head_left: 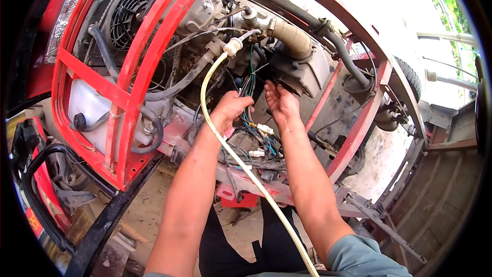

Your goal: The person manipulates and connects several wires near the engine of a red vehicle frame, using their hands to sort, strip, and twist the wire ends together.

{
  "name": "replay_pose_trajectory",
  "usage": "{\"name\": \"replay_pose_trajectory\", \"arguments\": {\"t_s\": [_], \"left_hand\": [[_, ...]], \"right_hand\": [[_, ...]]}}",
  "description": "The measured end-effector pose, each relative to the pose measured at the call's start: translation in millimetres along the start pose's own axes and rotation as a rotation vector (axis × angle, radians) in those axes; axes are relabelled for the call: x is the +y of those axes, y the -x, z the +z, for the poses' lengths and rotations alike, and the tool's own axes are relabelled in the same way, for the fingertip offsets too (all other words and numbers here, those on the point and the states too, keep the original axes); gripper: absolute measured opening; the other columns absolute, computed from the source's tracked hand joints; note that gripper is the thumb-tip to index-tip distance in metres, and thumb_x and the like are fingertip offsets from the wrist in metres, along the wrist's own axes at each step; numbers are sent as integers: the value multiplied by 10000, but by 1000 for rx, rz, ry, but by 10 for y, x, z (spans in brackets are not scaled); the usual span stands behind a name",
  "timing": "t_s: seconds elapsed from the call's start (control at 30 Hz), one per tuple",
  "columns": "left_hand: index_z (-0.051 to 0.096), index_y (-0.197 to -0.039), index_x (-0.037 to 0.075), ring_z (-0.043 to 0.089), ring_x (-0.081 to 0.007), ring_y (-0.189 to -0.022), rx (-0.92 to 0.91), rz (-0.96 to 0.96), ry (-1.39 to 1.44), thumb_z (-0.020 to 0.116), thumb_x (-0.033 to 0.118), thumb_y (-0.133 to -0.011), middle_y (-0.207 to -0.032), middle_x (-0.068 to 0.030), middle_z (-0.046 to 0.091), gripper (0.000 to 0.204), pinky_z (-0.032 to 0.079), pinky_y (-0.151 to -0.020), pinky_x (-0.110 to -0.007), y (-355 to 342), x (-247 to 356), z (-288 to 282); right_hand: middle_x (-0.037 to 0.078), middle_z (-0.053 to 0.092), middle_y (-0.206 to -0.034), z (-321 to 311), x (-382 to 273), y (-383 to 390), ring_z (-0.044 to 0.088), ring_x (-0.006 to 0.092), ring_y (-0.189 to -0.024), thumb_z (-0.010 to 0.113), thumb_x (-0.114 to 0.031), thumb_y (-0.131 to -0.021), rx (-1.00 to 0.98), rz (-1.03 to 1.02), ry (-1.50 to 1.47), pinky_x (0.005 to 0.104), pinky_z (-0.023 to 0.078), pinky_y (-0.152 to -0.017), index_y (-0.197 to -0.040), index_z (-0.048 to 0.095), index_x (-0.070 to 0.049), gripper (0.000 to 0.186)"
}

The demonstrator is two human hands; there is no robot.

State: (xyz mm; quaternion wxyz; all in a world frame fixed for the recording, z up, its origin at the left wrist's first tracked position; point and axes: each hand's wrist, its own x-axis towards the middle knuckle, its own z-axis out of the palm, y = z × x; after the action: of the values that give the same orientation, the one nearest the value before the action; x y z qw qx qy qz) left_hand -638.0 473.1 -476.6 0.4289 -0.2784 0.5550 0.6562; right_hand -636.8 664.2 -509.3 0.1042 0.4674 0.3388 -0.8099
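Observation:
My left hand [231, 109] is closed around a bundle of thin wires [249, 84], some green and some dark, beside the engine [197, 13]. To its right my right hand [282, 103] is raised palm up with the fingers curled together. Its fingertips meet just under a dusty grey air filter box [302, 69], and what they pinch is too small and dark to make out. Below both hands more loose wiring lies in a tangle, with a white connector [265, 129] and a second white connector [257, 153] among it. A pale yellow hose [241, 164] crosses over my left wrist.
The hose runs up to a small fuel filter [232, 46]. Red frame bars [138, 77] stand on the left, near a white plastic tank [89, 100] and a radiator fan [134, 15]. A red frame rail [359, 123] borders the right side, with a tyre [408, 78] beyond.

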Motion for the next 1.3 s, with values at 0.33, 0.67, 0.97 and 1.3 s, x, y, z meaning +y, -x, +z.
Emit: {"name": "replay_pose_trajectory", "arguments": {"t_s": [0.33,0.67,0.97,1.3], "left_hand": [[699,-735,48,442,-101,-461,-126,-16,-346,718,187,-884,-596,14,575,205,276,-431,-295,54,141,85],[632,-816,54,472,-117,-451,-104,-10,-298,567,271,-995,-616,-4,561,288,349,-416,-296,-37,-22,297],[701,-940,-92,709,-312,-786,126,227,-603,610,468,-986,-829,-221,720,569,553,-758,-455,-28,6,411],[723,-916,-74,684,-472,-874,193,332,-884,544,610,-1007,-892,-293,704,714,526,-793,-499,129,235,99]], "right_hand": [[111,745,-1066,-198,-52,9,723,205,-940,693,-107,-997,-117,35,156,327,614,-814,-1139,673,14,188],[33,678,-1013,-102,-275,573,653,150,-916,657,-441,-1039,-441,347,546,323,555,-869,-1133,641,-69,384],[60,675,-1251,-128,-255,895,644,93,-1097,792,-222,-961,-650,280,654,264,515,-969,-1444,491,41,627],[47,731,-1091,-100,-211,926,706,111,-939,694,-78,-990,-548,435,521,270,584,-852,-1240,640,6,269]]}}
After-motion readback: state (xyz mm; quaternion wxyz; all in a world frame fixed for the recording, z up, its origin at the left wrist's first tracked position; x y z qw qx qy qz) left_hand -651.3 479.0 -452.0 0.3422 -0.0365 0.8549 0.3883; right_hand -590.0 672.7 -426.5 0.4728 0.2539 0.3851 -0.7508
